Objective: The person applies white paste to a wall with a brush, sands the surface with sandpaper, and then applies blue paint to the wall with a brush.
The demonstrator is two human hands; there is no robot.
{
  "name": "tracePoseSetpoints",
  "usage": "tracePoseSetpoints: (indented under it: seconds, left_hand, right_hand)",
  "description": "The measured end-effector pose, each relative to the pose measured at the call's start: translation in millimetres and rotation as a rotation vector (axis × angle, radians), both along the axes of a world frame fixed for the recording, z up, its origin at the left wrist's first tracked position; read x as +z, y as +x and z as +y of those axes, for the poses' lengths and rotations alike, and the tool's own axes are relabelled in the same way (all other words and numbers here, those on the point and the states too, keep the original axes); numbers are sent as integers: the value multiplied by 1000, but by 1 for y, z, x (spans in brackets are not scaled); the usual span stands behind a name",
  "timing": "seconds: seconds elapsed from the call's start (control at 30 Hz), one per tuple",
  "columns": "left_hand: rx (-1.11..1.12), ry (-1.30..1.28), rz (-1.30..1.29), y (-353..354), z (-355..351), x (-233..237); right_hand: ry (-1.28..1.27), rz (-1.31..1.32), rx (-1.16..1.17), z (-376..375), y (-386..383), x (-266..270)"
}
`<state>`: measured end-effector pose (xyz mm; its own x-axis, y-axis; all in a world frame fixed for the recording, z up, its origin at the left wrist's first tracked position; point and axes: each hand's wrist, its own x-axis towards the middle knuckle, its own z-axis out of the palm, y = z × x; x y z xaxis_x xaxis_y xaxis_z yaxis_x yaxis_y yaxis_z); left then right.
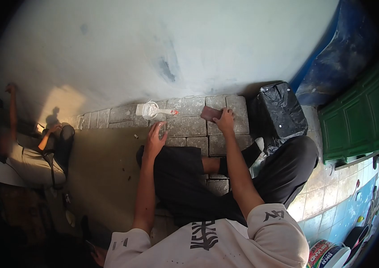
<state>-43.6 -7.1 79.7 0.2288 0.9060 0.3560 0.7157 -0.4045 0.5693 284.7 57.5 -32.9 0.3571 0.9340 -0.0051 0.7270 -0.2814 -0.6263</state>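
My right hand [225, 120] grips one end of a reddish-brown rectangular piece of sandpaper [210, 113], just above the grey paving blocks [185, 127]. My left hand [154, 140] is held over the floor with fingers curved and apart, nothing in them. A little beyond it stands a small clear cup [149, 110] smeared with white. Beside the cup lies a white-handled tool [169, 111] with orange-red marks at its end; its working end cannot be made out.
Ahead rises a pale wall [109, 58] with a dark grey patch [167, 69]. At right stand a block wrapped in black plastic [282, 109] and a green panel [355, 116]. Another person [33, 161] sits at left, one arm raised to the wall. A paint bucket [328, 254] is at lower right.
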Motion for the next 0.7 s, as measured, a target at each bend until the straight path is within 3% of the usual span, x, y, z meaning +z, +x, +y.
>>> tracePoseSetpoints:
  seconds: [0.17,0.33,0.4,0.53,0.6,0.63,0.7]
  left_hand:
    - [42,-42,-15,-17,1,-34]
    - [98,-35,-89,-17,4,-38]
    - [99,-15,-106,-18,4,-38]
    - [122,-33,-154,-18,3,-39]
    - [126,-8,-159,-18,2,-37]
    - [119,5,-169,-18,1,-35]
    - [117,49,-183,-21,-2,-28]
  right_hand:
    - [-132,45,-47,6,3,-1]
    - [-8,128,-26,10,11,5]
    - [-6,348,35,15,16,6]
    - [50,500,57,18,20,5]
    - [6,893,107,21,27,4]
    - [23,889,116,21,30,4]
    - [71,1321,14,20,32,3]
